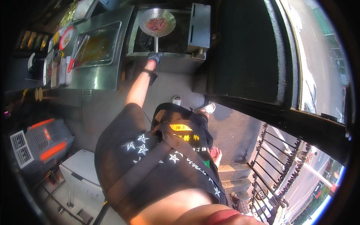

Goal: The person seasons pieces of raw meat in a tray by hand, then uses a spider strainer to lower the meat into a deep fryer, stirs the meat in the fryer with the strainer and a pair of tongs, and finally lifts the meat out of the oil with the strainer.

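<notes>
My left hand (154,57), in a dark grey glove with a red cuff, grips the handle of a perforated metal strainer ladle (142,24). The ladle's bowl lies over a dark recess in the metal cooking station and holds reddish-brown pieces of food (157,24), perhaps meat. My right hand (216,156) is bare and hangs beside the apron, palm partly showing, fingers loosely bent, with nothing in it. Left of the station, a rectangular tray (97,47) with an oily orange-brown surface is set in the steel counter (108,76). Tongs with red handles (73,57) lie over its left edge.
A metal box (199,26) stands right of the ladle. Food containers (57,71) and a red-rimmed plate (67,38) are at the left. Behind me on the left are a grey-and-orange machine (50,143) and a white chest (83,174). Steps (234,174) and a railing (270,166) lie at the lower right.
</notes>
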Motion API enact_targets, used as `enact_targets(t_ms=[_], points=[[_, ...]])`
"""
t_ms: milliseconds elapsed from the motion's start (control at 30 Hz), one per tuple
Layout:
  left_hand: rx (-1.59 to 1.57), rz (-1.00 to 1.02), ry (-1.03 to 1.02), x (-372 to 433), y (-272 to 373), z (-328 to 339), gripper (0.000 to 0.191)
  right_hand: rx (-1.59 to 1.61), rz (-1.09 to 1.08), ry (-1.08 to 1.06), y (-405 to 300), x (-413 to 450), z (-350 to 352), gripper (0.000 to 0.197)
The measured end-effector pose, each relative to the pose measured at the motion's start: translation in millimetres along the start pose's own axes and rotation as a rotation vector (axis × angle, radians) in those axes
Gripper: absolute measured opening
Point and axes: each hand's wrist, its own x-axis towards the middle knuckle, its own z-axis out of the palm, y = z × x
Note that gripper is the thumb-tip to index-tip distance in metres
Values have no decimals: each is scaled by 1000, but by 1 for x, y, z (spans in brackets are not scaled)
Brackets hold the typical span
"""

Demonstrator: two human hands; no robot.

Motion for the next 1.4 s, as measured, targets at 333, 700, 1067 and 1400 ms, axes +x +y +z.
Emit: enact_targets(t_ms=[333,700,1067,1400], points=[[-424,-190,-163,-19,-13,-8,26,-22,-4,7,19,12,5,46],[-564,-300,-199,3,-32,-14,19,10,4,12,-6,7,27,46],[-310,-272,-155,18,-45,12,19,-20,-9,-20,3,-16,27,48],[90,-255,-38,23,-44,-9,28,-57,34,62,11,12,1,49]])
